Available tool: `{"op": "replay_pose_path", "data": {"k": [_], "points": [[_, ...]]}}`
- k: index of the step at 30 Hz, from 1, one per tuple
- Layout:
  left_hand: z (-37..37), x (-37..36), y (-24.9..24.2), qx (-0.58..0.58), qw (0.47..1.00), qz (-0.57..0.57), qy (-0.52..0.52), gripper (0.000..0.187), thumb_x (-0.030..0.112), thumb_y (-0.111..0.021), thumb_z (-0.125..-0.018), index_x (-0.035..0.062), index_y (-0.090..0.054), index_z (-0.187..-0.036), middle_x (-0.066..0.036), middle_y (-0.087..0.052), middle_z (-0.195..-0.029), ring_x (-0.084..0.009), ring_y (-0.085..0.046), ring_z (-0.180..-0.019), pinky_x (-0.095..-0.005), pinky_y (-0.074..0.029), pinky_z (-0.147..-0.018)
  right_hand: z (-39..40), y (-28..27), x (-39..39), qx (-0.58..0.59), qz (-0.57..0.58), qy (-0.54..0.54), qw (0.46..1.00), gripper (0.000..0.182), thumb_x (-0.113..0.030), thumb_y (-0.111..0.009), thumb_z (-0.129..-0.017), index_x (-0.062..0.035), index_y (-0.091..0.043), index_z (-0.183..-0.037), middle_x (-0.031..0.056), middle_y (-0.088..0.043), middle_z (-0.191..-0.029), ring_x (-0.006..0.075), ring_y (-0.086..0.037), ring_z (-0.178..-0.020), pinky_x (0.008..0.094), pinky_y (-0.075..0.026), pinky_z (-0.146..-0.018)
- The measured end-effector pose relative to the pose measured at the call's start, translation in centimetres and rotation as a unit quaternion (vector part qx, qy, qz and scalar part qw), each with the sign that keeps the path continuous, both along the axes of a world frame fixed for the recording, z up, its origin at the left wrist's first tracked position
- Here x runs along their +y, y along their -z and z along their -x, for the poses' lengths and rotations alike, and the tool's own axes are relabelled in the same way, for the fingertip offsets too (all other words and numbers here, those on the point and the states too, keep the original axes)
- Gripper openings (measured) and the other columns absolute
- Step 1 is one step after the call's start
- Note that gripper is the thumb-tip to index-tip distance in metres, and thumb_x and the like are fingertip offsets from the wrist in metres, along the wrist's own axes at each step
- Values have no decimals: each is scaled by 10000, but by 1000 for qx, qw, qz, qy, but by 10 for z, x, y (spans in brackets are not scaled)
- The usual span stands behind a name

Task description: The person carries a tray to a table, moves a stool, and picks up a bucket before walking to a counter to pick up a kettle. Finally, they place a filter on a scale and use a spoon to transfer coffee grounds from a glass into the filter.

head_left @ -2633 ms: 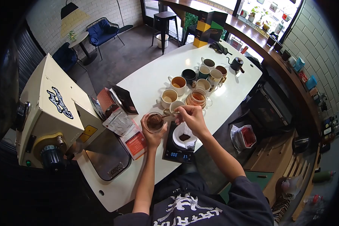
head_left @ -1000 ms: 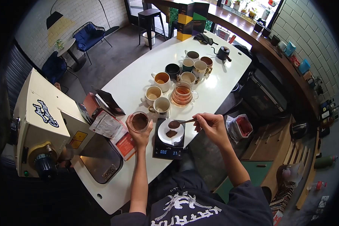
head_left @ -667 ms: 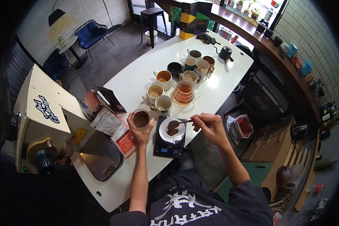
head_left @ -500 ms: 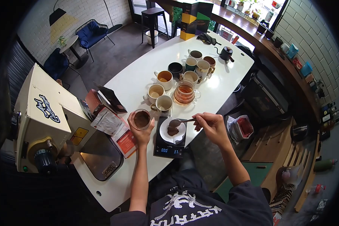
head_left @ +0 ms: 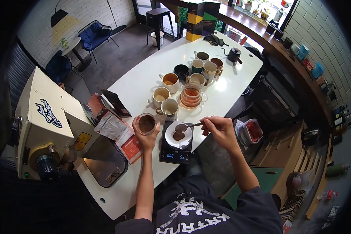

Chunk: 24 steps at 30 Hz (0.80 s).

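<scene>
My left hand (head_left: 145,137) is wrapped round a clear glass (head_left: 146,123) with brown ground coffee inside. In my right hand (head_left: 219,130) is a spoon (head_left: 182,128), gripped by its handle, its bowl held over a white paper filter (head_left: 169,137). A small mound of ground coffee (head_left: 178,136) lies in the filter. Beneath it is a black digital scale (head_left: 174,156) whose display reads 5.5. Just beyond the scale stands a cream mug (head_left: 169,108).
Several mugs and a glass server (head_left: 191,97) of amber liquid stand mid-table. At the left are a cream grinder (head_left: 46,113), coffee bags (head_left: 115,126) and a metal tray (head_left: 105,163). A gooseneck kettle (head_left: 234,55) stands at the far end.
The scale reading has gone from 3.7 to 5.5, and the coffee mound in the filter looks slightly larger. Both hands stay nearly in place.
</scene>
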<state>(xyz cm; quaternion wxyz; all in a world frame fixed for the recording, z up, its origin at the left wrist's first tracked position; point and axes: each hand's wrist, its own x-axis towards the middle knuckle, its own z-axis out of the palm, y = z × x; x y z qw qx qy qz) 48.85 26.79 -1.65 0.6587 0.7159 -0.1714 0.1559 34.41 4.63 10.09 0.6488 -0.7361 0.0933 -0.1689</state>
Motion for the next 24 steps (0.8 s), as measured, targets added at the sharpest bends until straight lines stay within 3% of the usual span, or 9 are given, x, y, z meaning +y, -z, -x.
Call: {"op": "replay_pose_path", "data": {"k": [24], "points": [[-1, 1, 4, 1, 1000, 2, -1, 785, 61, -832, -650, -9, -361, -1274, -148, -510, -1173, -230, -525, -1091, -357, -429, -982, 0, -4, 1, 4, -10, 11, 1000, 196, -87, -576, -939, 72, -690, -945, 77, -653, -692, 102, -609, -585, 238, -486, -542]]}}
